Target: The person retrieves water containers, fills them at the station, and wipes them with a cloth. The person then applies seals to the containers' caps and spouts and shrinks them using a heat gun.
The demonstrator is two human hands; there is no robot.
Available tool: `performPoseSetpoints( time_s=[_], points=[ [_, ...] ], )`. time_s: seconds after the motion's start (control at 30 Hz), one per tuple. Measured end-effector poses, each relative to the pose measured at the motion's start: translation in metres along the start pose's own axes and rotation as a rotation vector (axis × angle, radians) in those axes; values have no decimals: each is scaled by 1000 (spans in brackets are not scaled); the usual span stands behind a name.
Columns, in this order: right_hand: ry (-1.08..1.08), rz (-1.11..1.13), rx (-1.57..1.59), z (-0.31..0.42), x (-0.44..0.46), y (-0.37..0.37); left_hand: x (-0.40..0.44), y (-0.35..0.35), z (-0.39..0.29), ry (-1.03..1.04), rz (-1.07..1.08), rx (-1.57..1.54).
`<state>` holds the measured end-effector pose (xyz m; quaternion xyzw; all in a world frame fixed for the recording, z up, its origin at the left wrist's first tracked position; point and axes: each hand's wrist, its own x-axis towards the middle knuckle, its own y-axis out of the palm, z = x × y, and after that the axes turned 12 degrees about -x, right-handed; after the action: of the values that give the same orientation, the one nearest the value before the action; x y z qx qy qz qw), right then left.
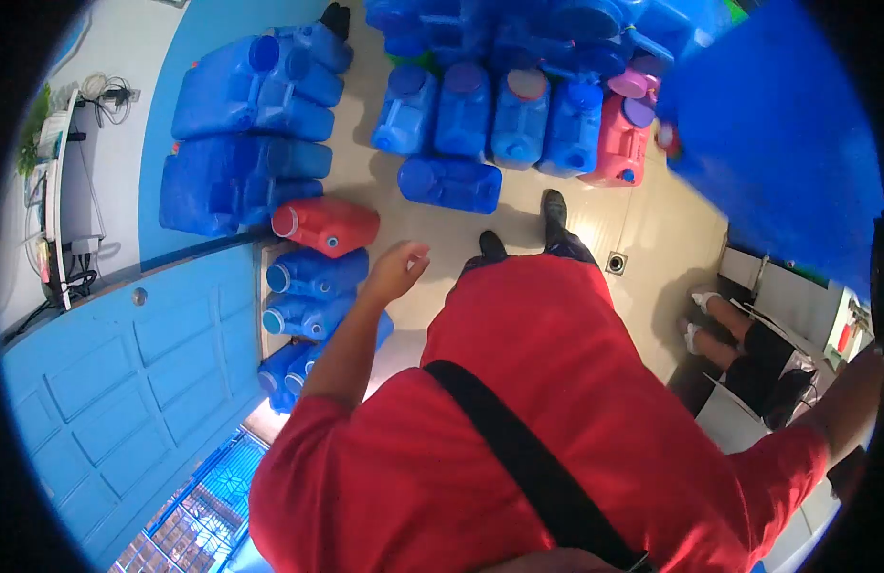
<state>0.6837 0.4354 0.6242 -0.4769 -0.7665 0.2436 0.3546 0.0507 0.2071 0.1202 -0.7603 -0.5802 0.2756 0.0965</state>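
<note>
My left hand [400, 269] hangs over the floor, its fingers loosely bent and apart with nothing in them. Nearest to it are a red jerrycan [339, 225] and a blue jerrycan [323, 273] by the door. On my right, a big blue jerrycan [771, 134] is raised close to the camera, well above the floor. My right forearm [848, 401] reaches to the right edge of the view below this jerrycan. My right hand lies beyond the visible edge, so its grip is hidden.
Blue jerrycans [464, 115] and a pink-red one [618, 143] stand ahead; one blue jerrycan [449, 184] sits before them. More are stacked along the left wall [217, 91]. A blue door [136, 382] is at left. Another person's legs [724, 329] show at right, near a floor drain [616, 263].
</note>
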Motion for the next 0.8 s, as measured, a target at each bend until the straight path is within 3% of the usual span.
performPoseSetpoints(
  time_s=[0.03,0.07,0.1,0.2,0.33,0.37,0.43,0.47,0.53,0.57,0.6,0.63,0.67,0.73,0.8],
  points=[
    [-52,23,-48,10,-18,14,2,4,14,-15,64,2],
    [-109,411,-122,41,-21,-6,6,9,25,-21,67,-1],
    [-111,414,-124,56,-34,13,14,14,35,-79,83,-46],
    [-12,681,369,111,-102,109,34,23,53,-167,105,-83],
    [-235,873,335,223,-161,201,63,43,105,-258,27,-111],
    [-227,1089,328,260,-157,203,66,46,109,-264,37,-115],
    [-349,1120,494,316,-211,289,70,55,109,-236,-122,-94],
    [-312,1148,554,351,-219,297,69,56,98,-397,-98,-165],
    [-442,1211,653,416,-236,341,55,65,122,-385,-56,-87],
    [-423,1200,689,454,-255,373,49,64,101,-409,-17,-54],
    [-380,1151,743,488,-270,398,31,76,126,-489,-13,-103],
    [-439,1195,732,516,-264,410,15,76,128,-513,85,128],
    [-372,1221,734,541,-264,413,-5,75,146,-475,156,9],
    [-350,1178,704,594,-271,434,-49,81,159,-611,149,-48],
    [-292,1036,676,636,-273,440,-66,74,160,-586,130,-37]
  ],
)
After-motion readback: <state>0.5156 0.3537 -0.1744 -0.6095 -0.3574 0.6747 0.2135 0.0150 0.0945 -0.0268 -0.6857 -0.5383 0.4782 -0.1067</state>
